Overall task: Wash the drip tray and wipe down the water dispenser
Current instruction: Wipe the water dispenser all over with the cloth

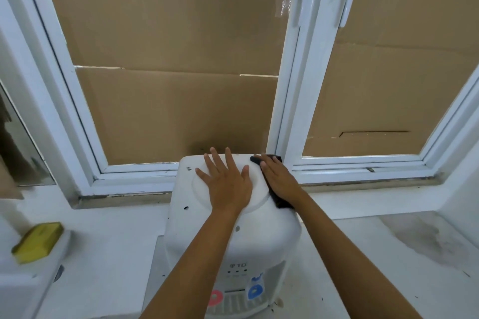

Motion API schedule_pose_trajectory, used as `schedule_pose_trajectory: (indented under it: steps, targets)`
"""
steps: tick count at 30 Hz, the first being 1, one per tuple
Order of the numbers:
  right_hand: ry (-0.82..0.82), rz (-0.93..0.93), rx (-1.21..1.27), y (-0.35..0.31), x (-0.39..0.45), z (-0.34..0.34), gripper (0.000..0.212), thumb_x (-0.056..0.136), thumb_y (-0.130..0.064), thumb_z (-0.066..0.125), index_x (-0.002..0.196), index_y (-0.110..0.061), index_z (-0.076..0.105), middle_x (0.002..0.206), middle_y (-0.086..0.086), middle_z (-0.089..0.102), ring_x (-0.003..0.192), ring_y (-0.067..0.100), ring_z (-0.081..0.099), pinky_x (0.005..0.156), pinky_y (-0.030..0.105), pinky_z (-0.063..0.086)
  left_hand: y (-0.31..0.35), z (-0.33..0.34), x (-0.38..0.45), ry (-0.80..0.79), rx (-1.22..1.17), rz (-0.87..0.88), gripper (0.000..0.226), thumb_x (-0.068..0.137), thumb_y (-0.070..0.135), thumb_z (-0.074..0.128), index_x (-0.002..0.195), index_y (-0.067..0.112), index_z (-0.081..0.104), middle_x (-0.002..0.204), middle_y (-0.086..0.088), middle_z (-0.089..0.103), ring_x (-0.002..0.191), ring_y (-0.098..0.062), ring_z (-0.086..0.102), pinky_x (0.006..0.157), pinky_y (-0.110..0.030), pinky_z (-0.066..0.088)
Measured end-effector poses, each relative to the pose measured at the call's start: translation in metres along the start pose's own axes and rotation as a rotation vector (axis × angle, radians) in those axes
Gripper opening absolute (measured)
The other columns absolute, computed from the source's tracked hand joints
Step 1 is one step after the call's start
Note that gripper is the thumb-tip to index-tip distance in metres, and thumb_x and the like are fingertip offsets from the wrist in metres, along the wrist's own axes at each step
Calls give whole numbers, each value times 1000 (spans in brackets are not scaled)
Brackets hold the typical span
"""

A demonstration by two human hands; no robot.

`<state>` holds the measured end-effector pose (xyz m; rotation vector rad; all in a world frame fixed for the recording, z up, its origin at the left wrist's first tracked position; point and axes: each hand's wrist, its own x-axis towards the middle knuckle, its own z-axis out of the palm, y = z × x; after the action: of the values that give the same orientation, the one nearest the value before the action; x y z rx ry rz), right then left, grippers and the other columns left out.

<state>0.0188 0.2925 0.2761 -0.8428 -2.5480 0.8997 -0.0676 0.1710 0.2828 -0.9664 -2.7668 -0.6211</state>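
- The dispenser [233, 228] stands on the white counter [363, 267] before the window [285, 85], its top facing the camera.
- The left hand [228, 184] lies flat on the top, fingers spread and straight, holding nothing; it seems to steady the unit.
- The right hand [280, 181] presses a dark cloth [281, 203] against the top's right rear edge with straight fingers (no pinch shows).
- The step looks like wiping the top. Keep the cloth flat under the palm, sweep in overlapping strokes, and work over the dark specks near the left side.
- The tray [234, 303] sits in place below the taps.
- A yellow sponge [39, 242] lies well apart at left.
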Motion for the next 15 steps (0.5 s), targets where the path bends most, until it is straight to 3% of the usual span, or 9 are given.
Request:
schedule_pose_trajectory:
  steps: [2,5,7,10,15]
  targets:
    - [-55,-15,7,-1,19,-3,47,105,-43,23,149,-30,33,159,-8,26,149,15,14,120,36,11,0,0,1,-10,5,-4,70,97,57,19,154,20,2,161,-16,-4,149,-36,-2,117,-60,3]
    - [-75,-64,-5,-6,42,-7,42,105,-36,29,140,-28,51,147,-2,48,136,18,40,110,27,24,0,-1,-1,-15,17,10,68,98,55,19,154,19,6,161,-16,-1,149,-35,1,117,-60,2]
    - [-82,-18,-21,-2,57,-7,40,104,-39,32,134,-30,56,138,-1,56,125,20,50,106,28,32,0,-3,-2,-19,26,14,67,98,54,19,154,18,8,161,-16,0,149,-35,3,117,-60,2]
    - [-78,114,50,14,76,-5,46,99,-51,30,134,-30,52,137,4,55,122,24,52,109,43,38,0,-5,-1,-21,8,13,66,99,53,20,154,17,11,161,-16,2,149,-34,5,117,-60,3]
    - [-11,123,149,9,54,-4,42,105,-34,28,140,-23,47,143,5,49,130,25,46,113,40,34,1,-7,-4,-18,-10,4,65,99,53,22,153,18,14,161,-16,5,149,-34,7,116,-60,2]
